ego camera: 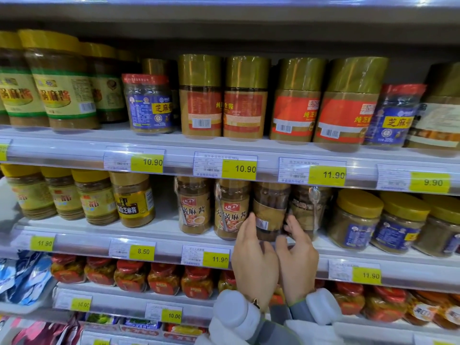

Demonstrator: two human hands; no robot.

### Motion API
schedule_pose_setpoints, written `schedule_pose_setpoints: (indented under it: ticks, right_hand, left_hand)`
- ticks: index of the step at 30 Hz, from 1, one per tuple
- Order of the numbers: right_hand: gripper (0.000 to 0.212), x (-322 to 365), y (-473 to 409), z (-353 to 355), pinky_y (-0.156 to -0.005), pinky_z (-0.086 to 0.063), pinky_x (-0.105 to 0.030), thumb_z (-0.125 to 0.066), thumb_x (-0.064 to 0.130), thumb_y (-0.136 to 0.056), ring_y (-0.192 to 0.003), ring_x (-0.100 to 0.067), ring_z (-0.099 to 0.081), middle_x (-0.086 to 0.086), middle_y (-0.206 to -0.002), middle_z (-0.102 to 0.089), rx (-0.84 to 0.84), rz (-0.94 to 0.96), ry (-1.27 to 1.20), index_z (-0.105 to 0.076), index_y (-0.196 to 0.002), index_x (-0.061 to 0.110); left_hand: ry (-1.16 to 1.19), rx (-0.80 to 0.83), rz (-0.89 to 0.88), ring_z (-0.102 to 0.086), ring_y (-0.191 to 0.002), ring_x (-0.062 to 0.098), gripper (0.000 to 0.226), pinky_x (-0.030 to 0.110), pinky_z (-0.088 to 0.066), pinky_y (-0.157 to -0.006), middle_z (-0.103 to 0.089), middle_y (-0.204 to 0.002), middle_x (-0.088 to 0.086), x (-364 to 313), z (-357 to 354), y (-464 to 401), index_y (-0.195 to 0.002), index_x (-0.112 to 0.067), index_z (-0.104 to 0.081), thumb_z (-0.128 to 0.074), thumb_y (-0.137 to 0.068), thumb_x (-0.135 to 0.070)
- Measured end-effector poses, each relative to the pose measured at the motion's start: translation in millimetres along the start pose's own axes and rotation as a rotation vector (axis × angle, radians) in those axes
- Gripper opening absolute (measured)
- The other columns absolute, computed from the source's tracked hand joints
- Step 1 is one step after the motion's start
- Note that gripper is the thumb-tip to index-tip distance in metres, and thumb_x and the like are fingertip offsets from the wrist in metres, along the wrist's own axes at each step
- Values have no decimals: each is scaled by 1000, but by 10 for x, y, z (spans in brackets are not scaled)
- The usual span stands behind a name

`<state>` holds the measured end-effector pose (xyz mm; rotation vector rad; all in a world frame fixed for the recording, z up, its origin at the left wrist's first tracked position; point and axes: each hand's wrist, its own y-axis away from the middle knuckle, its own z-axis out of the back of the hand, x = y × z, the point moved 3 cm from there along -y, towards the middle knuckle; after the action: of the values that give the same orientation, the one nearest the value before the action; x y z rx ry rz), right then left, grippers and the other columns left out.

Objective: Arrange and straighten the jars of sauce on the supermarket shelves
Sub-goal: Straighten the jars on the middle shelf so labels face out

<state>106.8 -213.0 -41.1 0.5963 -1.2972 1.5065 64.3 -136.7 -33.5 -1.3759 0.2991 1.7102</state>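
Observation:
On the middle shelf (159, 230) stands a row of brown sesame-sauce jars. One brown jar (270, 210) is turned with its barcode facing out. My left hand (254, 257) grips its left side and my right hand (297, 255) its right side, fingertips on the lower part. Two matching jars (231, 207) stand just left of it with their labels forward. Another brown jar (308, 210) stands right of it, partly behind my right fingers.
Yellow-lidded jars (356, 220) fill the shelf's right end and more yellow jars (94, 197) the left, with a gap near the middle. Gold-capped jars (246, 98) line the upper shelf. Red-lidded jars (164, 277) sit below. Price rails (239, 168) edge every shelf.

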Motion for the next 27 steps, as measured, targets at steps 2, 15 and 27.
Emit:
schedule_pose_setpoints:
  ticks: [2, 15, 27]
  right_hand:
    - [60, 30, 26, -25, -87, -45, -38, -45, 25, -73, -107, -35, -57, -19, -121, -59, 25, 1, 6, -51, -131, 10]
    - [45, -62, 55, 55, -82, -43, -20, -55, -1, -83, -104, -23, -60, -7, -118, -62, 9, 79, -33, -53, -127, 10]
    - [54, -105, 68, 6, -94, -45, -42, -61, 1, -83, -113, -26, -54, -13, -127, -52, 84, 41, -42, -46, -134, 11]
  left_hand:
    - [26, -22, 18, -41, -128, 13, 58, 9, -26, -92, -41, -143, -3, -10, 38, -9, -140, -16, -39, -47, -84, -5]
    - [129, 0, 63, -42, -128, 18, 67, 36, -35, -104, -35, -147, -4, -81, -33, 86, -141, -21, -35, -37, -74, -29]
    - [178, -31, 52, -36, -131, 8, 59, 29, -32, -108, -40, -142, -8, -65, -10, 93, -137, -22, -40, -39, -79, -28]
